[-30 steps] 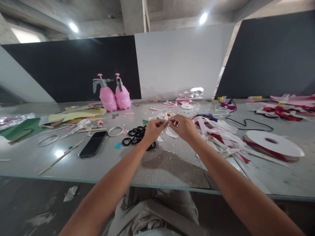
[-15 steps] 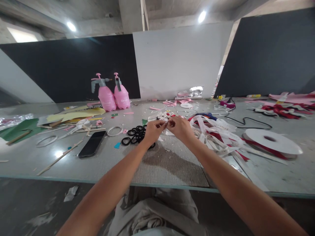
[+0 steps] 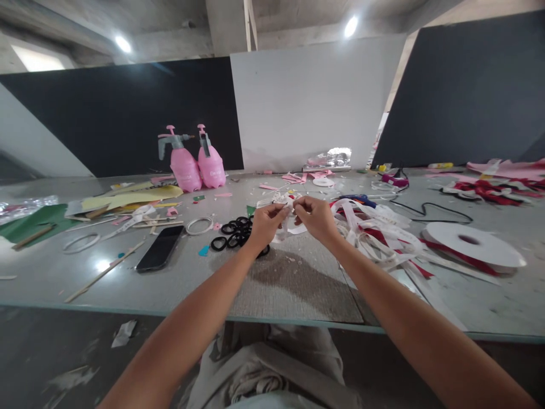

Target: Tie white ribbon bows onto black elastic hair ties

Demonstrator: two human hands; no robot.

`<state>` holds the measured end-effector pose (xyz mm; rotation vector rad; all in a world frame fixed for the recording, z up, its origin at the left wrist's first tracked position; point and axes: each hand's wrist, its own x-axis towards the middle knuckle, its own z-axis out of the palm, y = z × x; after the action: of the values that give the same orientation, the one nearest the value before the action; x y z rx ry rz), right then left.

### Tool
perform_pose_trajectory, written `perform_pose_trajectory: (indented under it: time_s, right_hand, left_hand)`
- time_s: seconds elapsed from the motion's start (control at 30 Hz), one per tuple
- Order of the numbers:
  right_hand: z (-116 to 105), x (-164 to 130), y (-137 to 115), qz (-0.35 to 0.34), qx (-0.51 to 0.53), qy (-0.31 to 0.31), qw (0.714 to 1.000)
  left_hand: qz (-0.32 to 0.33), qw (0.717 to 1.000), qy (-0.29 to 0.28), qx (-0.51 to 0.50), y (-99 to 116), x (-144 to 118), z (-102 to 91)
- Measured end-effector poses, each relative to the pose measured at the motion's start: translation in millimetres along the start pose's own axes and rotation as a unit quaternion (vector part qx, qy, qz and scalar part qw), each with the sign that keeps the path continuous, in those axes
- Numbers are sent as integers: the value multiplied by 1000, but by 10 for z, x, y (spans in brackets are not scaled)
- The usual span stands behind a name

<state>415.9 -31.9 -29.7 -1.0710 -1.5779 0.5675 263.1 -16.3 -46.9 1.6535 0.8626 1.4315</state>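
Note:
My left hand (image 3: pixel 266 224) is closed in a pinch on a piece of white ribbon (image 3: pixel 282 233), part of which hangs below the fingertips. Close beside it, my right hand (image 3: pixel 315 218) pinches at the same white ribbon, its thumb and forefinger a little apart from the left fingertips. The exact grip is small and partly hidden by the fingers. Black hair ties (image 3: pixel 233 233) lie in a pile just left of my left hand. Beyond my fingers sits a small heap of white and red pieces (image 3: pixel 281 197). Loose white ribbons (image 3: pixel 383 218) lie right of my right hand.
A black phone (image 3: pixel 160 249) and a white ring (image 3: pixel 199 226) lie to the left. Two pink spray bottles (image 3: pixel 184 169) stand behind. On the right are a white ribbon spool (image 3: pixel 489 247), a black cord (image 3: pixel 426 211) and red and white ribbon pieces (image 3: pixel 485 190).
My hands have moved slightly apart at the fingertips. White ribbon now shows between and below them, where the fingers were close together before.

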Motion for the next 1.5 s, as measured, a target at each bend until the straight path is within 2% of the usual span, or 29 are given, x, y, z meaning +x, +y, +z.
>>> perform_pose_trajectory:
  time_s: [0.07, 0.2, 0.37, 0.6, 0.67, 0.8, 0.9, 1.5]
  right_hand:
    - [-9, -10, -15, 7, 27, 3, 1000]
    - [-12, -11, 12, -19, 9, -9, 1000]
    - [13, 12, 83, -1, 14, -9, 1000]
    - [45, -3, 82, 11, -69, 13, 997]
    - [55, 0, 99, 19, -50, 7, 999]
    - [81, 15, 121, 58, 78, -9, 995]
    - [93, 19, 105, 89, 135, -11, 987]
    - [95, 1, 79, 109, 181, -9, 977]
  left_hand:
    - [2, 1000, 2, 0, 11, 3, -11]
    - [5, 1000, 0, 11, 6, 5, -26]
    - [10, 1000, -4, 24, -14, 7, -30]
    - [48, 996, -1, 71, -62, -21, -11]
    - [46, 997, 0, 67, -67, -27, -1]
    - [11, 999, 10, 47, -66, -15, -7]
    - [13, 999, 14, 46, -70, 1, -27]
    - [43, 996, 16, 78, -53, 3, -36]
